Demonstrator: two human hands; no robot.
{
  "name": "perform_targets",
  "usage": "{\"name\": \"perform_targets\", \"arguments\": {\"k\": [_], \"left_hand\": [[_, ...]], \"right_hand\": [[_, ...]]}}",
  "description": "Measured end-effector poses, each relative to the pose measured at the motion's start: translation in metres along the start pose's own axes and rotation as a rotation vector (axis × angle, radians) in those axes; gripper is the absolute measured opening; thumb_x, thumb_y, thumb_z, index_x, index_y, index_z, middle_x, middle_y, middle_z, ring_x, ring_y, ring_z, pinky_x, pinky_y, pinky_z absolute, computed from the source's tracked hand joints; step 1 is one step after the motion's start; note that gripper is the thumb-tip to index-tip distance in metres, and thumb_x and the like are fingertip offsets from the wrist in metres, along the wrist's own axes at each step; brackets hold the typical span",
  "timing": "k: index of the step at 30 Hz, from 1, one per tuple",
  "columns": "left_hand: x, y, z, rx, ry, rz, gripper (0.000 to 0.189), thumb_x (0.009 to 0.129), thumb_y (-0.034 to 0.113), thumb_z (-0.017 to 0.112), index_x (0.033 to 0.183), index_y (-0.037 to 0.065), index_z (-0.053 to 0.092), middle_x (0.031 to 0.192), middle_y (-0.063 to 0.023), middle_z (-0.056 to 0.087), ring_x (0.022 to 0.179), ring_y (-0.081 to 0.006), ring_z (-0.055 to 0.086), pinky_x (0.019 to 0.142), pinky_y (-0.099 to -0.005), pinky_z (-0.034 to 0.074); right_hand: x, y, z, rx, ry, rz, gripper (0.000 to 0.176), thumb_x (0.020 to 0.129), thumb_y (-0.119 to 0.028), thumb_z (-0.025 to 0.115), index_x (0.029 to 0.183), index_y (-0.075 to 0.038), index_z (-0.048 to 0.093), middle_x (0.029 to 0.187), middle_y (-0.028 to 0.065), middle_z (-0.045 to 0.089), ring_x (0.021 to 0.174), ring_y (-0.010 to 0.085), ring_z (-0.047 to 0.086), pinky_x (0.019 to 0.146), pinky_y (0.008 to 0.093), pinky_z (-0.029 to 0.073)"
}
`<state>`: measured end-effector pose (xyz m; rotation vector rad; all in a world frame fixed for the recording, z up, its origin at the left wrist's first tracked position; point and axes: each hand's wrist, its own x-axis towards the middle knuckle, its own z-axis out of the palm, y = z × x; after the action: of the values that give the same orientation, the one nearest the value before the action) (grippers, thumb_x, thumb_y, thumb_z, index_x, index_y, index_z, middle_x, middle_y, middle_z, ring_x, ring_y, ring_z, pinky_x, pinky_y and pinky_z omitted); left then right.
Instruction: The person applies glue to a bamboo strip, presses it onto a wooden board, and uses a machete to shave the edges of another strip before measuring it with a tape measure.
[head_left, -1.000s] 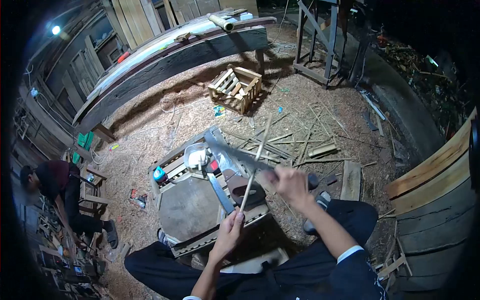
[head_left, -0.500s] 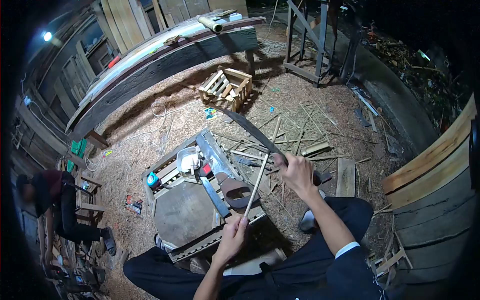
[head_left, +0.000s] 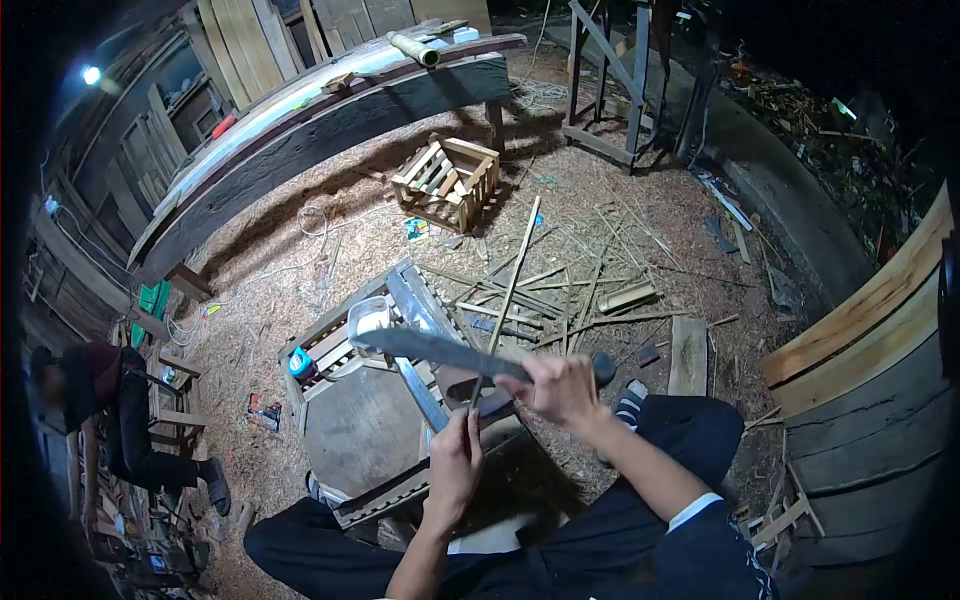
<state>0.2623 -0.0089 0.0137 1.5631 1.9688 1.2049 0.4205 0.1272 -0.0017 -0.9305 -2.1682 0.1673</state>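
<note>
My left hand (head_left: 455, 462) is closed round the lower end of a thin bamboo strip (head_left: 516, 270), which slants up and away from me. Wrapped round the handle of a machete is my right hand (head_left: 562, 395). The machete's dark blade (head_left: 430, 347) points left, slightly blurred, and crosses the strip just above my left hand. Below both hands is a low slatted wooden stand with a worn board top (head_left: 362, 430). On it lie a clear plastic tub (head_left: 367, 316), a turquoise tape measure (head_left: 301, 363) and a handsaw, its brown handle (head_left: 458, 384) partly hidden by the machete.
A slatted wooden crate (head_left: 447, 185) stands on the shaving-covered floor, near scattered bamboo strips (head_left: 575, 290). A long bench (head_left: 330, 135) curves across the back, carrying a bamboo tube (head_left: 413, 48). Another person (head_left: 125, 410) bends at far left. Wide planks (head_left: 860, 300) lean at right.
The machete has swung from pointing away to pointing left, across the strip near my left hand. My right hand has come lower and left; the strip stands steeper.
</note>
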Motion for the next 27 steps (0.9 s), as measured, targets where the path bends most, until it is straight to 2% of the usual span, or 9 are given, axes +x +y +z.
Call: {"name": "perform_targets", "arguments": {"k": [6, 10, 12, 13, 16, 17, 20, 22, 27], "left_hand": [[0.006, 0.003, 0.003, 0.044, -0.015, 0.039, 0.012, 0.107, 0.011, 0.060, 0.105, -0.001, 0.062, 0.075, -0.0271, 0.063, 0.066, -0.0449, 0.066, 0.057, -0.0506, 0.046], [0.011, 0.007, -0.006, 0.046, -0.040, 0.025, 0.012, 0.107, 0.010, 0.060, 0.103, -0.001, 0.060, 0.073, -0.0272, 0.062, 0.066, -0.0457, 0.065, 0.056, -0.0501, 0.046], [0.005, 0.006, -0.007, 0.038, -0.058, 0.051, 0.011, 0.107, 0.010, 0.060, 0.103, -0.001, 0.059, 0.072, -0.0270, 0.061, 0.066, -0.0461, 0.064, 0.056, -0.0498, 0.045], [0.001, 0.006, -0.008, 0.027, -0.069, 0.078, 0.011, 0.107, 0.009, 0.059, 0.103, -0.001, 0.059, 0.071, -0.0268, 0.061, 0.066, -0.0464, 0.064, 0.055, -0.0495, 0.045], [-0.008, -0.009, -0.001, 0.019, -0.032, 0.079, 0.011, 0.107, 0.009, 0.060, 0.102, -0.001, 0.059, 0.070, -0.0263, 0.059, 0.065, -0.0466, 0.063, 0.055, -0.0493, 0.044], [-0.007, -0.007, -0.001, 0.015, -0.028, 0.086, 0.011, 0.106, 0.009, 0.060, 0.101, -0.001, 0.060, 0.070, -0.0261, 0.059, 0.063, -0.0463, 0.062, 0.055, -0.0495, 0.044], [-0.006, -0.001, -0.009, -0.021, -0.043, 0.076, 0.011, 0.107, 0.009, 0.060, 0.100, 0.000, 0.059, 0.070, -0.0259, 0.059, 0.063, -0.0466, 0.062, 0.055, -0.0503, 0.043], [-0.015, -0.009, -0.011, 0.050, -0.095, 0.030, 0.013, 0.107, 0.010, 0.058, 0.101, -0.001, 0.059, 0.071, -0.0259, 0.059, 0.064, -0.0473, 0.061, 0.055, -0.0510, 0.043], [-0.016, -0.006, -0.001, 0.020, -0.101, 0.018, 0.015, 0.109, 0.013, 0.056, 0.101, 0.000, 0.059, 0.074, -0.0272, 0.060, 0.068, -0.0482, 0.063, 0.058, -0.0525, 0.045]], "right_hand": [[0.005, 0.002, 0.002, -0.161, 0.083, 0.097, 0.070, 0.101, -0.072, 0.050, 0.067, -0.011, 0.056, 0.053, 0.0102, 0.060, 0.044, 0.0309, 0.064, 0.043, 0.0441, 0.050], [0.003, 0.004, -0.006, -0.052, -0.005, -0.066, 0.071, 0.102, -0.071, 0.047, 0.070, -0.010, 0.061, 0.053, 0.0121, 0.059, 0.048, 0.0328, 0.065, 0.043, 0.0443, 0.048], [0.026, 0.029, -0.012, -0.080, -0.035, 0.173, 0.070, 0.104, -0.070, 0.045, 0.070, -0.011, 0.061, 0.052, 0.0111, 0.058, 0.047, 0.0284, 0.064, 0.043, 0.0451, 0.046], [0.028, 0.036, -0.005, -0.157, 0.093, 0.113, 0.071, 0.104, -0.073, 0.041, 0.069, -0.013, 0.058, 0.051, 0.0081, 0.057, 0.042, 0.0224, 0.058, 0.040, 0.0426, 0.043], [0.002, 0.012, -0.006, -0.083, -0.007, 0.161, 0.072, 0.104, -0.075, 0.040, 0.067, -0.014, 0.055, 0.050, 0.0056, 0.056, 0.039, 0.0196, 0.054, 0.037, 0.0405, 0.039], [-0.003, -0.003, -0.007, -0.036, 0.047, 0.058, 0.074, 0.104, -0.076, 0.038, 0.065, -0.015, 0.054, 0.049, 0.0045, 0.056, 0.036, 0.0199, 0.052, 0.036, 0.0381, 0.035], [0.002, 0.013, 0.000, -0.153, -0.010, -0.051, 0.075, 0.104, -0.076, 0.038, 0.064, -0.014, 0.054, 0.049, 0.0054, 0.056, 0.037, 0.0199, 0.053, 0.036, 0.0369, 0.036], [0.024, 0.036, -0.014, -0.182, -0.056, 0.195, 0.076, 0.104, -0.077, 0.034, 0.065, -0.015, 0.054, 0.048, 0.0041, 0.053, 0.037, 0.0176, 0.051, 0.037, 0.0331, 0.038], [-0.004, -0.002, -0.007, -0.074, 0.037, 0.091, 0.074, 0.106, -0.072, 0.036, 0.072, -0.011, 0.060, 0.051, 0.0051, 0.055, 0.040, 0.0199, 0.056, 0.038, 0.0384, 0.045]]}}
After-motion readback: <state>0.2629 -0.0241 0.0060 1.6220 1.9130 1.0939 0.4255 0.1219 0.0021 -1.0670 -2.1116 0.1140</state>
